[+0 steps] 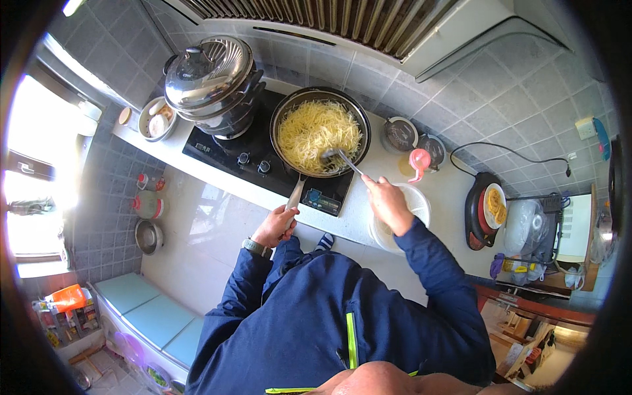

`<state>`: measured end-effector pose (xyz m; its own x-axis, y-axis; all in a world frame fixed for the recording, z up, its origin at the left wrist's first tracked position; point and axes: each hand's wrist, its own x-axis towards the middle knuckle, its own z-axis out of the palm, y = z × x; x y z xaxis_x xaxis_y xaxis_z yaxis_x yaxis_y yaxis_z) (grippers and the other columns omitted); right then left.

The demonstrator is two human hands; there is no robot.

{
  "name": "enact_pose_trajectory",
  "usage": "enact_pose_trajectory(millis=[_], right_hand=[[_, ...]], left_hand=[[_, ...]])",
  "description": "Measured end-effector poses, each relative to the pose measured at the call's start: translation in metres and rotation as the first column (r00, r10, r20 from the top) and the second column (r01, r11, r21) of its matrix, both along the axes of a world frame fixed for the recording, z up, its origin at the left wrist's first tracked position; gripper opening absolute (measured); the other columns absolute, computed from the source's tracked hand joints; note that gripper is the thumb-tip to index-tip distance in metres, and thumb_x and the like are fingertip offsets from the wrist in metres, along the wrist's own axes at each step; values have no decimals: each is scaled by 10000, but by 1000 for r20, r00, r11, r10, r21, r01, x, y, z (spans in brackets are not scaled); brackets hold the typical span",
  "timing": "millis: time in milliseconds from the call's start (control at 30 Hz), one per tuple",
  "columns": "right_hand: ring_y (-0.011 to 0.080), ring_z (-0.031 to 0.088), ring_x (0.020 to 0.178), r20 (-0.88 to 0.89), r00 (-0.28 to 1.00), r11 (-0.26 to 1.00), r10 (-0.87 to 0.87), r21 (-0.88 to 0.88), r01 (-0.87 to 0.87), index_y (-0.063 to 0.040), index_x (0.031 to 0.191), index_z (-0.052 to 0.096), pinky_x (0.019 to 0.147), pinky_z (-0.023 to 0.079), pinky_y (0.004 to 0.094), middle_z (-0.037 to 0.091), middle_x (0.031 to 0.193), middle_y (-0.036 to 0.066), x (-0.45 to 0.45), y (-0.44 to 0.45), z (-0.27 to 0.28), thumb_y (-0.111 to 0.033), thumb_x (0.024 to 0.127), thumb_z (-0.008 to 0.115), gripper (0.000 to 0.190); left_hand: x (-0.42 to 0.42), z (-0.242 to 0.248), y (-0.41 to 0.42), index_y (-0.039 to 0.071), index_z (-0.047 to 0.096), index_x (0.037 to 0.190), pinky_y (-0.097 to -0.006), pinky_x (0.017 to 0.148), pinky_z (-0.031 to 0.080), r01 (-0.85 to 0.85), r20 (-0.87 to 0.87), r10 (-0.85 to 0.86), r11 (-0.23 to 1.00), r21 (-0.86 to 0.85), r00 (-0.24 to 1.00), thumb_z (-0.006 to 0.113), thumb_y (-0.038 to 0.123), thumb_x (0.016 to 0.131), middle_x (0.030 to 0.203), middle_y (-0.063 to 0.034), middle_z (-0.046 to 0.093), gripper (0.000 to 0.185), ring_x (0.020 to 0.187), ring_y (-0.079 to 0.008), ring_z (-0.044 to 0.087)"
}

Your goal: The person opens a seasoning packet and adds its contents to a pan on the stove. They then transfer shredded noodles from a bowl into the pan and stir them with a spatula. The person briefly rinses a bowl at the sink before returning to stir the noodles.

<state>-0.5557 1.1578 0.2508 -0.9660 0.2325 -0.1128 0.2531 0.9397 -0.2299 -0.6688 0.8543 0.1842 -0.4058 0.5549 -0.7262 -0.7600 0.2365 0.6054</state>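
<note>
A dark frying pan (366, 133) sits on the black gas stove (222, 155), filled with pale yellow shreds (316, 131) that look like shredded potato. My left hand (274, 227) is closed around the pan's handle (296, 195). In my right hand (387, 200) is the metal handle of a ladle or spatula (349, 161); its dark head is partly sunk in the shreds at the pan's near right. Below my right forearm stands a round white plastic container (419, 200), partly covered by that hand and sleeve.
Left of the pan stands a large lidded steel steamer pot (210, 79), beside a bowl with food (148, 129). To the right are lidded jars (401, 134), a pink-handled item (419, 160) and a plate of yellow food (499, 197) on a black electric appliance (475, 210). A range hood (459, 34) overhangs.
</note>
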Motion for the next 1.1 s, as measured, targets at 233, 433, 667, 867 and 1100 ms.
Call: enact_pose_trajectory(millis=[233, 433, 667, 867, 1100], right_hand=[[278, 692, 889, -283, 927, 897, -245, -430, 106, -37, 1358, 601, 798, 538, 382, 711, 956, 137, -19, 15, -8, -106, 982, 566, 384], [46, 346, 403, 218, 733, 374, -645, -746, 551, -139, 1459, 521, 335, 263, 236, 513, 723, -43, -97, 33, -15, -188, 1035, 521, 426], [63, 367, 440, 342, 862, 360, -374, -803, 475, -142, 1475, 520, 375, 306, 259, 537, 755, -38, -137, 21, -46, -191, 1033, 524, 445], [254, 652, 782, -58, 982, 871, 178, -456, -184, -55, 1398, 567, 716, 516, 369, 700, 1013, 127, -110, 42, -3, -142, 997, 532, 412], [376, 649, 817, 131, 938, 947, 320, -19, -321, -161, 1400, 568, 733, 534, 459, 609, 909, 183, -62, 30, 81, -136, 943, 584, 457]], left_hand=[[-7, 2, -2, 54, 510, 1132, -253, 399, 356, 67, 34, -68, 998, 21, 997, 528, 302, 1044, 731, -31, 513, 265, 481, -109, 448], [-7, -11, -3, 62, 448, 1057, -268, 404, 367, 104, 56, -112, 986, 131, 992, 518, 295, 1055, 729, -26, 483, 244, 490, -107, 440], [-10, -12, -6, 55, 435, 1063, -271, 401, 366, 101, 42, -106, 990, 102, 993, 525, 305, 1059, 744, -31, 478, 266, 494, -104, 439], [-9, -5, -5, 49, 476, 1041, -255, 389, 335, 62, 32, -64, 997, 55, 997, 540, 302, 1049, 761, -24, 485, 261, 492, -91, 430], [-5, 2, -4, 56, 506, 1044, -259, 390, 323, 21, 16, -22, 999, 37, 1000, 548, 304, 1042, 736, -15, 493, 251, 470, -87, 419]])
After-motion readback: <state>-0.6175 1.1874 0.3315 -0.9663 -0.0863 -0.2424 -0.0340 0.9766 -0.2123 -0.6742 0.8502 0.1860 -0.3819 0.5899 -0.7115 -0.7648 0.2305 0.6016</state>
